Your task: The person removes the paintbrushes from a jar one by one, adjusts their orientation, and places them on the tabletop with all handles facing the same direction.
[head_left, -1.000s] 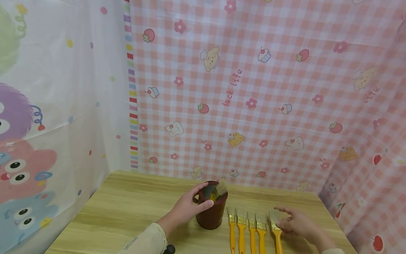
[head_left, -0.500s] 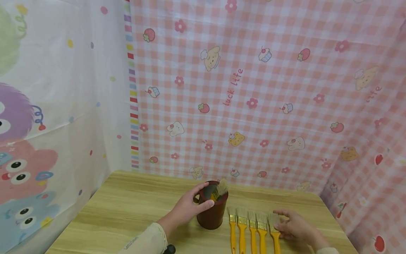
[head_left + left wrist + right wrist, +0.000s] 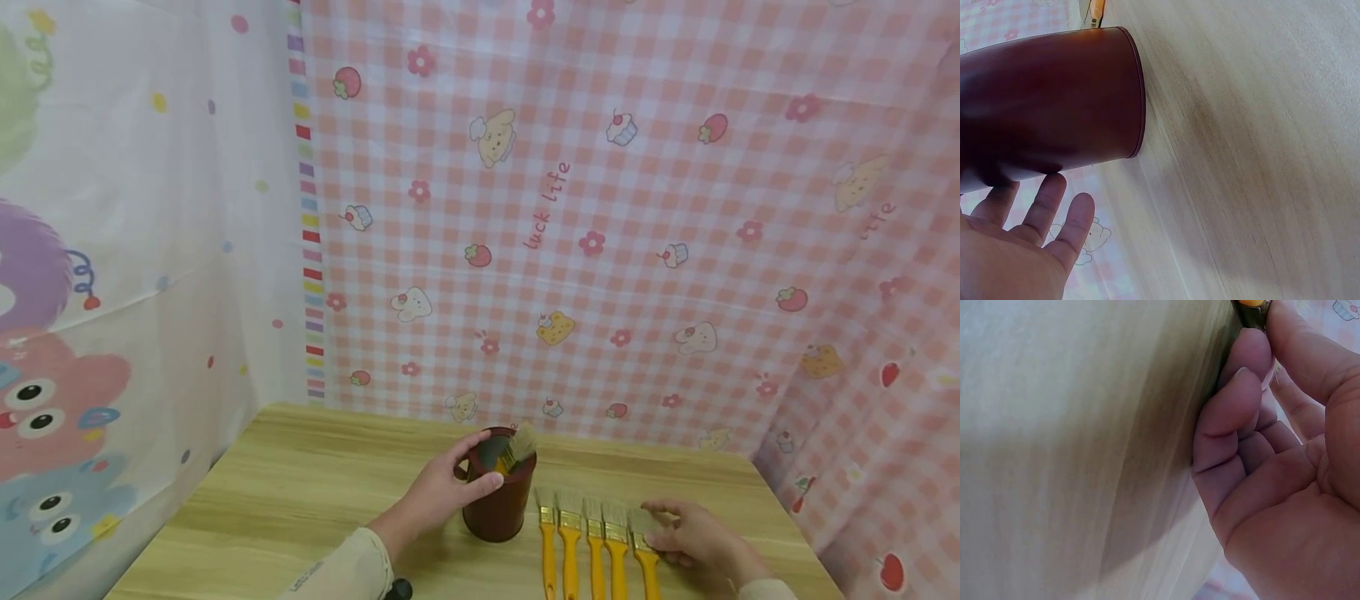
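And here's the end brush [image 3: 647, 560], at about 5 o'clock on the tabletop [image 3: 300, 500], last in a row of 5. It appears to lie flat, its handle [image 3: 651, 585] running towards 6 o'clock and its bristles [image 3: 641, 521] towards 12. The right hand [image 3: 693, 533] is at its 3 o'clock side, thumb and finger closed in a pinch near the metal ferrule [image 3: 1252, 315], the other fingers curled.

How should it handle? Light, surely, easily managed by 1 hand. The yellow handle looks stiff and smooth, perhaps a little slick; the bristles look soft enough to splay under a squeeze. Nothing seems fragile. The ferrule, or the handle just below it, looks like the firmest hold, and the open 3 o'clock side gives the fingers room. At 9 o'clock the other 4 brushes [image 3: 596, 546] crowd in close; whether bristles touch there, it's hard to tell.

Over to the cup [image 3: 495, 508], upright at the row's 10 o'clock, 1 brush inside it [image 3: 517, 447] leaning out towards 1. It looks rigid, its side smooth. The left hand [image 3: 442, 492] holds it from 9 o'clock, spread wide around it, thumb near the rim, fingertips touching the wall: a sensible steadying grip.
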